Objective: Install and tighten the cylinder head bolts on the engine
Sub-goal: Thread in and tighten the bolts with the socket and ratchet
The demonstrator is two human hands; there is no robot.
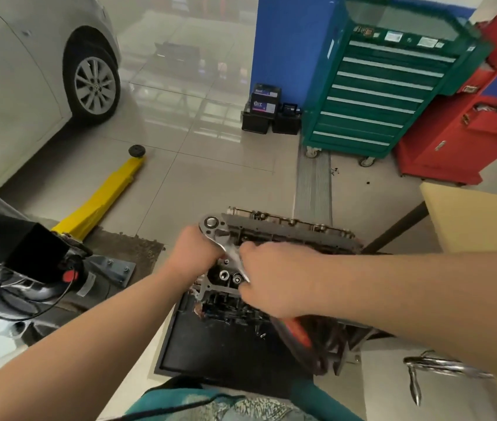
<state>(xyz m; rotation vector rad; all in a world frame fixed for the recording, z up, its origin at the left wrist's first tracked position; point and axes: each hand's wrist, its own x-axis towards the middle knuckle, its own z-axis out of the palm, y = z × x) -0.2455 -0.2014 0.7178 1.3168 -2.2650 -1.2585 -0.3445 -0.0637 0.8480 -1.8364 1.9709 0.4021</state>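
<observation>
The engine with its cylinder head (289, 235) stands on the floor at the middle of the head view, over a black tray (217, 354). A silver ratchet wrench (215, 230) lies across the head's near-left end, its round head at the upper left. My left hand (194, 252) grips the wrench just below its round head. My right hand (274, 278) is curled round the wrench's handle further down. Two shiny bolt heads or sockets (230, 276) show in the head between my hands. What the wrench sits on is hidden.
A yellow lift arm (101, 199) with a black pad reaches in from the left, beside a white car (37, 71). A green tool cabinet (384, 86) and a red one (466, 126) stand at the back right, with batteries (267, 109) nearby. A cardboard box (478, 217) sits right.
</observation>
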